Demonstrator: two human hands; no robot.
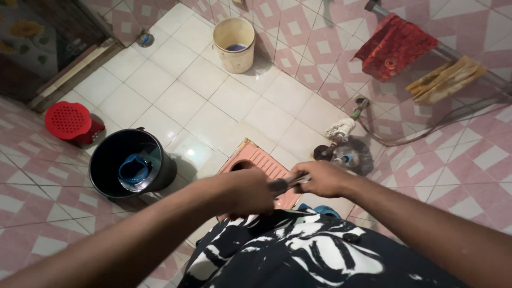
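Near the bottom centre of the view, both hands meet over a pink squat toilet pan (261, 160) set into the white tiled floor (176, 101). Left hand (250, 191) is curled shut around the near end of a dark rod-like handle (285, 184), and right hand (322, 178) is wrapped closed around the same handle just to its right, fingers (312, 189) folded under it; what the handle carries at either end cannot be told. To the left stands a black bucket (160, 170) holding a blue scoop (134, 169), with a red perforated stool (68, 120) a little farther left against the pink patterned wall tiles. Far across the floor sits a cream bucket (233, 45). On the right, a tap (341, 141) with cloth wrapped round it juts from the wall, near the pan's far right corner. Higher on that wall a red cloth (394, 45) and a yellowish cloth (445, 80) hang over a rail. A black-and-white printed garment (298, 253) fills the near edge.
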